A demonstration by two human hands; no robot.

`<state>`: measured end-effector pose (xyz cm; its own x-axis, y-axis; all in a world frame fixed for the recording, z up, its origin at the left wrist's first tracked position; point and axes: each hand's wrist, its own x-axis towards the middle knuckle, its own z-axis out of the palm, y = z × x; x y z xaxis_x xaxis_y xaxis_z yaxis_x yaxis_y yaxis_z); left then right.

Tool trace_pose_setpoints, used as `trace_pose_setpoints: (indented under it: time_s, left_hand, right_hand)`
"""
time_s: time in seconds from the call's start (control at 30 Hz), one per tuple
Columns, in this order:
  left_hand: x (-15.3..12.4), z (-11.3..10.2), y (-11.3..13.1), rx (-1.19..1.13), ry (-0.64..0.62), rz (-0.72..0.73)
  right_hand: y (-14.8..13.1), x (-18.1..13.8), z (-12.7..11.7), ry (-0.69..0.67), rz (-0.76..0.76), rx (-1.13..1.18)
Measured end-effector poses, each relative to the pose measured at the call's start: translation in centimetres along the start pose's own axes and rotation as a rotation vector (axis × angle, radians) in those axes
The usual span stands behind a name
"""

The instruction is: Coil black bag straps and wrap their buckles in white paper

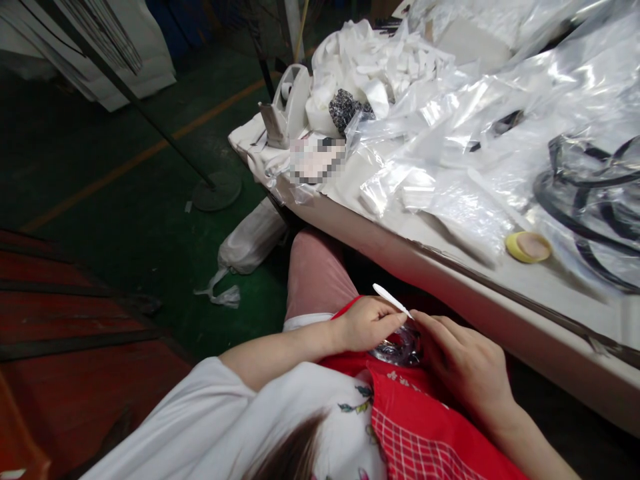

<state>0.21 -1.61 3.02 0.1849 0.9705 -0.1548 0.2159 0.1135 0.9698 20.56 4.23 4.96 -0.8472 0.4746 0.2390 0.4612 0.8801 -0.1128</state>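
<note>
My left hand (367, 323) and my right hand (463, 360) meet in my lap over a red apron (425, 427). A thin white strip (393, 300) sticks up from where the fingertips of both hands pinch together. Below the fingers lies a small crinkled clear plastic bag (400, 348) with something dark inside. Both hands have their fingers curled closed.
A white table (450, 273) runs along the right, covered with clear plastic bags (450, 147), black cords in bags (590, 193), white scraps (375, 60), a tape dispenser (287, 100) and a yellow tape roll (527, 247). A stand base (216, 191) and a white sack (250, 240) are on the green floor.
</note>
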Motion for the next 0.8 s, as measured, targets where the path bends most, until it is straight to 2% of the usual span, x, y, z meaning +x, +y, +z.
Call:
trace_pose_setpoints:
  time_s: [0.37, 0.5, 0.63, 0.7, 0.8]
  left_hand:
    - [0.2, 0.7, -1.5, 0.003, 0.023, -0.125]
    - [0.4, 0.9, -1.6, 0.005, 0.055, -0.109]
    - [0.3, 1.1, -1.4, 0.008, 0.090, -0.054]
    - [0.3, 1.0, -1.2, 0.022, 0.107, -0.065]
    - [0.4, 0.9, -1.0, 0.045, 0.125, -0.088]
  right_hand:
    - [-0.3, -0.2, 0.2, 0.023, -0.024, 0.000]
    - [-0.6, 0.5, 0.3, -0.003, 0.087, 0.190]
    - [-0.5, 1.2, 0.1, -0.135, 0.183, 0.299]
    - [-0.4, 1.5, 0.0, -0.159, 0.163, 0.267]
    - [-0.6, 1.7, 0.1, -0.104, 0.120, 0.146]
